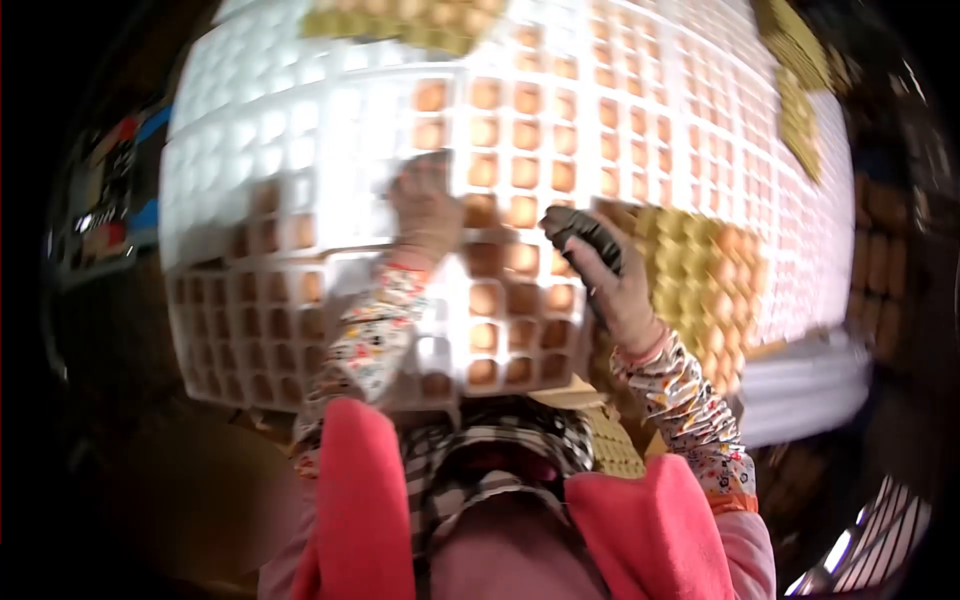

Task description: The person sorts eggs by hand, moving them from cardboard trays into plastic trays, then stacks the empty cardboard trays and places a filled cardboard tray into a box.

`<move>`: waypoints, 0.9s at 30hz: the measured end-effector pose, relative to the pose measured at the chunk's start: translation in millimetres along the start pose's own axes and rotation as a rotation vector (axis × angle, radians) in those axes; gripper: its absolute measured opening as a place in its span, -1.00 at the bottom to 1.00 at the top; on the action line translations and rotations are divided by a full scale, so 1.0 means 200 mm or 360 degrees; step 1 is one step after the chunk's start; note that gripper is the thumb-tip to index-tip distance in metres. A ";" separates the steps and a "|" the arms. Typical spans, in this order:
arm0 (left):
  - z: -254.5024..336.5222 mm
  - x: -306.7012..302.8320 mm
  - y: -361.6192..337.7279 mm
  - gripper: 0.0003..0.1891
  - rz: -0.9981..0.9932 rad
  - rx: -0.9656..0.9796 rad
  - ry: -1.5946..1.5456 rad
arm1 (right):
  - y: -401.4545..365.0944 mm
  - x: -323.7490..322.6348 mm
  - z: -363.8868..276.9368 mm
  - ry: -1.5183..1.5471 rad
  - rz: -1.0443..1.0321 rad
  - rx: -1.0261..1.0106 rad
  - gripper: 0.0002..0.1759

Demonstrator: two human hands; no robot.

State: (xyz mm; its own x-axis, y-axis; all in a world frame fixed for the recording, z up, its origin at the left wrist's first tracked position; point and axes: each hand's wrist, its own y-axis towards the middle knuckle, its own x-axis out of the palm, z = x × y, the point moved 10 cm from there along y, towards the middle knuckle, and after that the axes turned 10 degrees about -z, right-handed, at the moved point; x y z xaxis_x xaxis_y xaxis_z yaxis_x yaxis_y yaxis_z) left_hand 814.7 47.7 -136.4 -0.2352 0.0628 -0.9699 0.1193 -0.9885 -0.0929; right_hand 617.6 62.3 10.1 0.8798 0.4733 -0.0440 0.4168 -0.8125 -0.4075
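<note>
Over a white tray (375, 110) with square cells, my left hand (428, 210) reaches down, its dark fingertips close to the cells at the edge of a column of eggs. Motion smears those fingers. My right hand (612, 280), with dark coverings on its fingers, is curled above the right side of the tray filled with brown eggs (522, 211). What lies inside its curl, if anything, is hidden. Just right of this hand sits a yellow egg flat (680, 262), with brown eggs (735, 265) in its right part and bare cups at its left.
More white trays with eggs (630, 120) spread across the lit surface to the right. Another yellow flat of eggs (405, 25) lies at the far side. Stacked yellow flats (795, 50) stand at the far right corner. A grey-white roll (805, 390) lies at the near right.
</note>
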 end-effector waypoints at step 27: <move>2.20 -0.43 0.13 -0.53 -0.0734 0.0352 -0.0487 | -0.49 -2.03 0.11 -0.0682 0.0134 -0.1088 -0.71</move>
State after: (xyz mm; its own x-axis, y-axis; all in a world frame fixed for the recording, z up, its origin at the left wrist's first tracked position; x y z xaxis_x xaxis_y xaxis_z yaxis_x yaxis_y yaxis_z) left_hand 413.5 -44.7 43.1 -0.4863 0.4826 -0.7284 -0.2575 -0.8757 -0.4084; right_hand 214.2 -43.3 48.1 0.8081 0.3779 -0.4518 0.5225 -0.8139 0.2539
